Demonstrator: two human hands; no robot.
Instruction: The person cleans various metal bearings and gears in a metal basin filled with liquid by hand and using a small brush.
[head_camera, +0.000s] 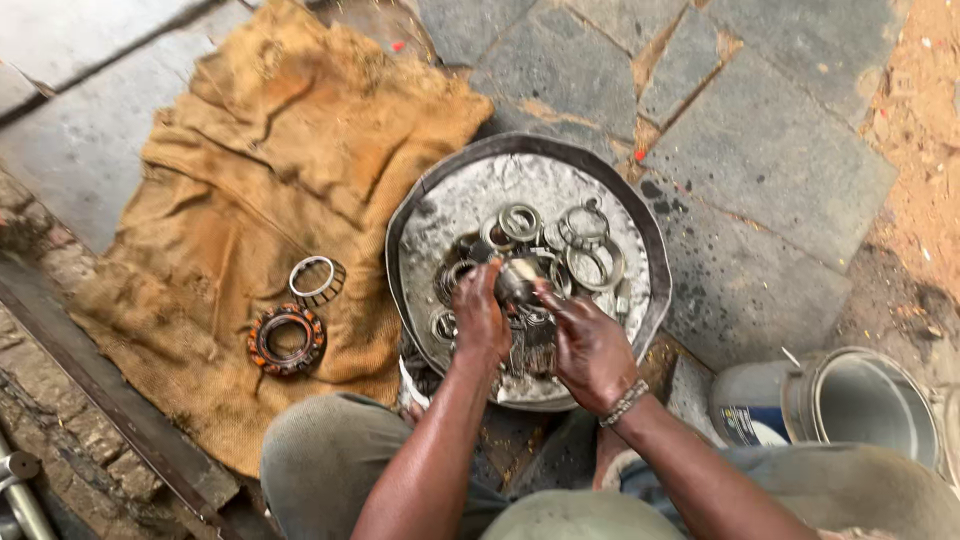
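You hold a small metal bearing part (518, 280) between both hands above the round metal basin (420, 215), a little toward your side of its middle. Your left hand (480, 318) is closed around the part's left flank, and your right hand (590, 350) pinches it from the right with the fingers bent in. Both hands touch it; its long axis cannot be made out. Loose rings (590, 265) lie in the basin beyond the part. Left of the basin, two bearing pieces (300, 315) rest on burlap sacking (250, 150).
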